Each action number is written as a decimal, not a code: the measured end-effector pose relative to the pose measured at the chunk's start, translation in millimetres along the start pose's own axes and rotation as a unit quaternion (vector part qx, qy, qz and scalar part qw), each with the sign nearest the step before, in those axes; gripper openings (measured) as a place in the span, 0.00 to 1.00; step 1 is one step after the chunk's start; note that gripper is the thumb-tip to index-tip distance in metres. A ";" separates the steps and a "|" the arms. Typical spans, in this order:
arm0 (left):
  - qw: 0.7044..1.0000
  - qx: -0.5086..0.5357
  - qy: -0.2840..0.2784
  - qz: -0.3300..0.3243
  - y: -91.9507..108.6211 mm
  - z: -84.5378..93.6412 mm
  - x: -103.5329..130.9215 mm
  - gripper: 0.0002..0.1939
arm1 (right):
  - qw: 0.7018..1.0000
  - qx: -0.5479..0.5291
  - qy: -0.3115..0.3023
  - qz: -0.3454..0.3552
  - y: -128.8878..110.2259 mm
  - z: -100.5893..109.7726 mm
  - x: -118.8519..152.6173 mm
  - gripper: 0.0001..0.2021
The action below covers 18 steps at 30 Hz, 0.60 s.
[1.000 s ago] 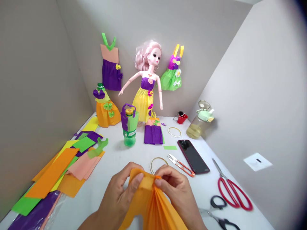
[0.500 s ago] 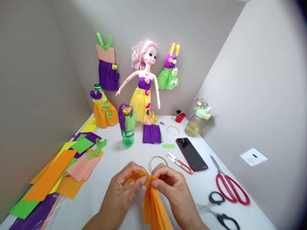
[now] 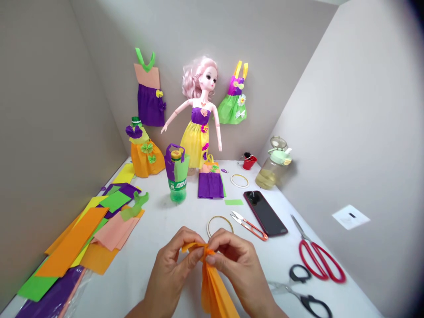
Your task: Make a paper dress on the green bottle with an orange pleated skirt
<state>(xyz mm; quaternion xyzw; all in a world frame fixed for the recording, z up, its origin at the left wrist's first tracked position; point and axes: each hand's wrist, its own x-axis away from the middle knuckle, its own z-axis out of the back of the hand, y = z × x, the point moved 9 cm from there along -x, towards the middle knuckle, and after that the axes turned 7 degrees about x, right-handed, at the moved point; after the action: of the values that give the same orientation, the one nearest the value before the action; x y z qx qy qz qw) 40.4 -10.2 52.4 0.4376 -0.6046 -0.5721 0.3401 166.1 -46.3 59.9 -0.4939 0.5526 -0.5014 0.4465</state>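
Between my hands is a piece of orange fabric (image 3: pixel 214 289), bunched into folds at its top edge and hanging down toward the table's front. My left hand (image 3: pixel 175 267) pinches the flat upper edge between thumb and fingers. Close beside it, my right hand (image 3: pixel 236 267) pinches the gathered folds. The two sets of fingertips nearly touch, and what lies between them is partly hidden. Just beyond the hands lies a thin gold hoop (image 3: pixel 212 218). Orange-handled thread snips (image 3: pixel 250 226) rest to its right.
Stacked coloured fabric pieces (image 3: pixel 74 238) lie at left. A dressed doll (image 3: pixel 200 115), a green bottle (image 3: pixel 178 190) and small dresses (image 3: pixel 150 101) stand or hang at the back. On the right are a phone (image 3: pixel 265 213), red scissors (image 3: pixel 319 260), black scissors (image 3: pixel 300 293) and a jug (image 3: pixel 270 170).
My left hand has drawn in toward the right hand, leaving less of the orange fabric's flat edge showing between them. Both hands still pinch it. The view has shifted slightly.
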 end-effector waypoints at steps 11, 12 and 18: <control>1.000 -0.005 -0.010 0.001 -0.1 -1.2 0.6 0.07 | 1.000 0.009 0.011 0.007 -5.7 0.1 -0.8 0.07; 1.000 -0.002 -0.011 0.000 -0.5 -1.3 0.4 0.07 | 1.000 0.008 0.011 0.006 -5.3 0.0 -0.8 0.07; 1.000 0.012 -0.012 -0.005 -1.4 -1.7 0.1 0.06 | 1.000 0.015 0.012 0.017 -4.8 0.7 -0.2 0.07</control>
<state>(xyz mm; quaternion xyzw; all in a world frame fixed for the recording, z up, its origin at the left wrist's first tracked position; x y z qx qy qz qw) 42.1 -10.9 51.3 0.4378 -0.6134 -0.5719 0.3241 167.2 -46.2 64.7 -0.4718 0.5588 -0.5072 0.4558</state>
